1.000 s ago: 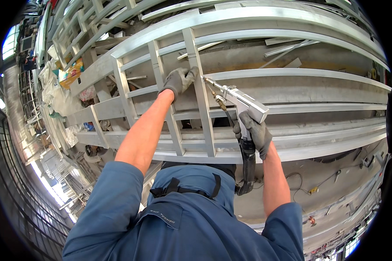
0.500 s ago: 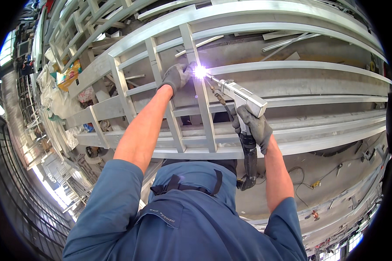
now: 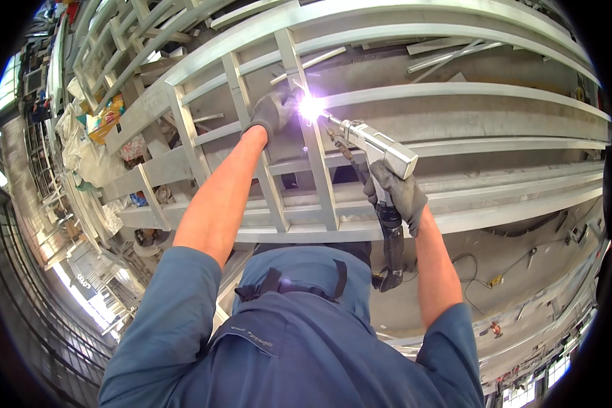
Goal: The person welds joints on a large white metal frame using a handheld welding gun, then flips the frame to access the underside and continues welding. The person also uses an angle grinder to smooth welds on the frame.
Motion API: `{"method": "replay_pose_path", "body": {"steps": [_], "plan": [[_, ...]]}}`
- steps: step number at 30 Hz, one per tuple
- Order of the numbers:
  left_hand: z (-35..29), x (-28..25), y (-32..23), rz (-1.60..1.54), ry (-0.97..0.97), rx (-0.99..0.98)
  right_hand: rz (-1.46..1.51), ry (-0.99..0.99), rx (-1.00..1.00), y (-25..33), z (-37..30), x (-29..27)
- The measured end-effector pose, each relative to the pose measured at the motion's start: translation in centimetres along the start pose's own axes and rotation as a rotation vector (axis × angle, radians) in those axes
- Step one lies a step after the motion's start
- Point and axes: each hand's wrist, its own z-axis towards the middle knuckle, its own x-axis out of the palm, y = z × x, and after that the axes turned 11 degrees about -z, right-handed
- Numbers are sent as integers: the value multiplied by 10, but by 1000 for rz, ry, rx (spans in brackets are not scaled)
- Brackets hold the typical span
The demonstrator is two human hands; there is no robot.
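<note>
My right hand [image 3: 400, 194], in a grey work glove, is wrapped round the grip of a silver handheld welding gun [image 3: 381, 147]. A black-wrapped cable [image 3: 392, 248] hangs below the grip. The gun's thin nozzle points left and up, and at its tip a white-violet glare [image 3: 311, 108] burns against an upright metal bar [image 3: 318, 163] of a metal frame [image 3: 415, 153]. Just left of the glare is my left hand [image 3: 270, 113], also gloved in grey, its fingers reaching toward that bar. Glare and haze blur those fingertips, so whether they grip anything is hidden.
Long rails of the frame curve off to the right, with loose metal strips [image 3: 449, 58] beyond. Another metal frame [image 3: 126, 51] lies at the far left, near crumpled plastic sheeting [image 3: 88, 153]. A thin cable with a yellow piece [image 3: 496, 280] crosses the floor at right.
The glare at the nozzle tip has grown larger, with more haze over my left fingertips. The whole view has shifted slightly; both hands keep about the same places on the work.
</note>
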Motion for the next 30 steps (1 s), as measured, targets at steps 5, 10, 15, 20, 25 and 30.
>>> {"method": "replay_pose_path", "body": {"steps": [5, 10, 15, 20, 25, 30], "plan": [[-41, 11, -2, 95, -361, 461, 107, -36, 50, -17, -31, -11], [-103, 33, 23, 188, -69, 379, 110, -40, 110, -45, -67, -19], [-120, 52, 31, 259, -3, 216, 102, 33, 90, -65, -79, -17], [-116, 47, 18, 275, 115, 82, 75, 48, 98, -84, -77, -12], [-113, 44, 20, 258, 148, 80, 65, 60, 105, -88, -73, -10], [-112, 40, 15, 237, 179, 58, 29, 58, 73, -90, -68, -8]]}}
